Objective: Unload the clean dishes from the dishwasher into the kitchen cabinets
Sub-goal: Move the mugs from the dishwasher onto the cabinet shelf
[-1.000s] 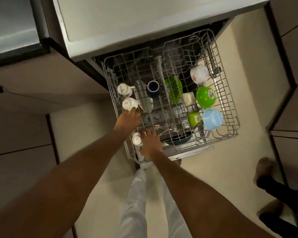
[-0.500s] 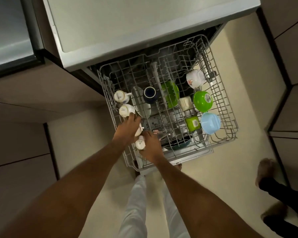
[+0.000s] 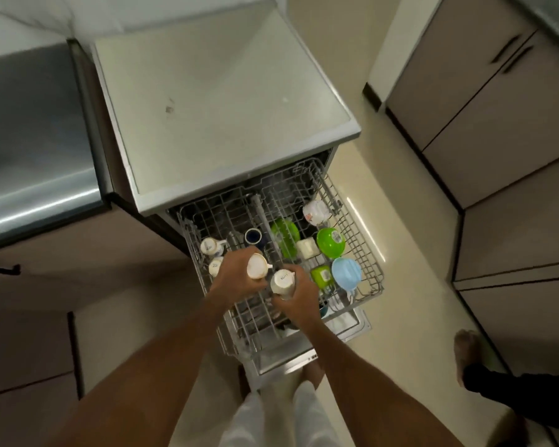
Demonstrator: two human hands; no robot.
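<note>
I'm gripping a white cup [image 3: 257,266] in my left hand [image 3: 236,280], my right hand [image 3: 299,293] clasping a white mug [image 3: 282,282] at its 3 o'clock, above the dishwasher rack [image 3: 367,253].

- I see my left hand [image 3: 236,279] gripping a white cup [image 3: 256,266] above the rack [image 3: 370,262].
- My right hand [image 3: 299,293] holds another white cup [image 3: 282,282] at its 3 o'clock.
- A blue bowl [image 3: 346,272] sits at the rack's 3 o'clock edge.

Both forearms reach from 6 o'clock toward the centre, converging until the hands sit just beside each other. The left hand [image 3: 236,279], at 9 o'clock of its partner, has fingers curled in a grip; the right hand [image 3: 299,293] grips likewise.
</note>
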